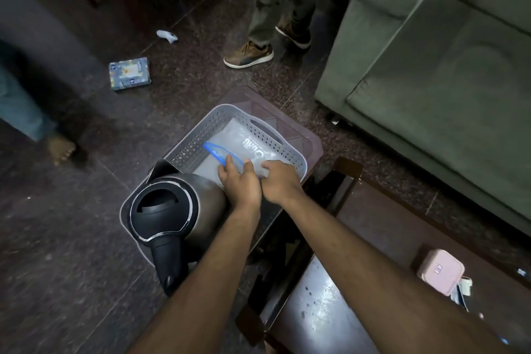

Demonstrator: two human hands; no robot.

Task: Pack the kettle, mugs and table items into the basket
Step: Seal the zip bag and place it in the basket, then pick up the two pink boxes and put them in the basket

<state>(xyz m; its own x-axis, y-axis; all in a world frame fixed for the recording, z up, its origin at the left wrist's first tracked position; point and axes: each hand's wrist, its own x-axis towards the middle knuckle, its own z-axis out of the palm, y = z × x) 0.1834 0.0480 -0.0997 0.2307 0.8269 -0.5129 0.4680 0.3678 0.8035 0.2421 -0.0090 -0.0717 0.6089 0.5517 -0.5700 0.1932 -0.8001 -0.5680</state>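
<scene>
A grey perforated plastic basket [218, 118] sits on a brown stool in the middle of the view. A steel kettle with a black lid and handle [163, 210] stands in the basket's near end. A clear plastic pouch with a blue zip edge and white lettering [244, 138] lies in the far half of the basket. My left hand [240, 181] and my right hand [280, 181] both grip the pouch's near edge, side by side, right beside the kettle. No mugs are visible.
A dark wooden table [388, 224] at lower right carries a pink box [439, 271] and small items. A green sofa [431, 66] stands at right. Two other people's legs, a small printed box [130, 73] and a white object [166, 35] are on the dark floor.
</scene>
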